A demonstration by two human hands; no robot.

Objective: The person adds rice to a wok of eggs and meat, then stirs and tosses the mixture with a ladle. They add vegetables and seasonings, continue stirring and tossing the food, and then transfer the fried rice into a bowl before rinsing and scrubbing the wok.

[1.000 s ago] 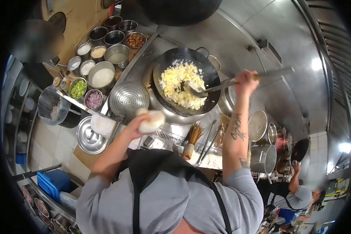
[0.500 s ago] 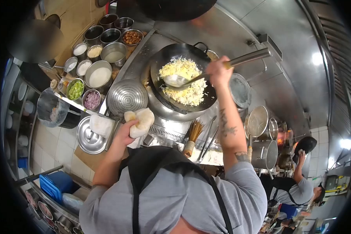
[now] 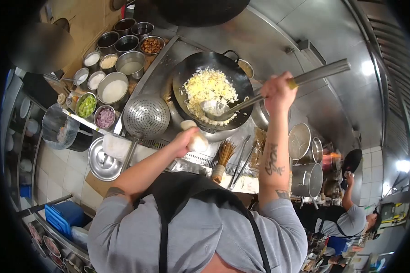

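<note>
My right hand (image 3: 279, 93) is closed around the long handle of a steel ladle (image 3: 242, 105), whose bowl lies at the near side of the rice with egg (image 3: 208, 87). The rice sits heaped in a dark wok (image 3: 242, 81) on the stove. A folded pale cloth (image 3: 198, 140) is in the grip of my left hand (image 3: 184, 139), right at the wok's near edge. The cloth overlaps the rim there and hides whatever lies beneath it.
A perforated strainer (image 3: 146, 116) lies left of the wok. Metal containers hold chopped green vegetable (image 3: 86, 105), sliced onion (image 3: 105, 117) and sauces. A bamboo brush (image 3: 224, 158) and tongs (image 3: 241, 161) lie in front. Another person (image 3: 339, 218) works at the far right.
My left hand has moved right with the cloth, up to the wok's near edge. My right hand has drawn the ladle to the right, its bowl sliding toward the near side of the rice.
</note>
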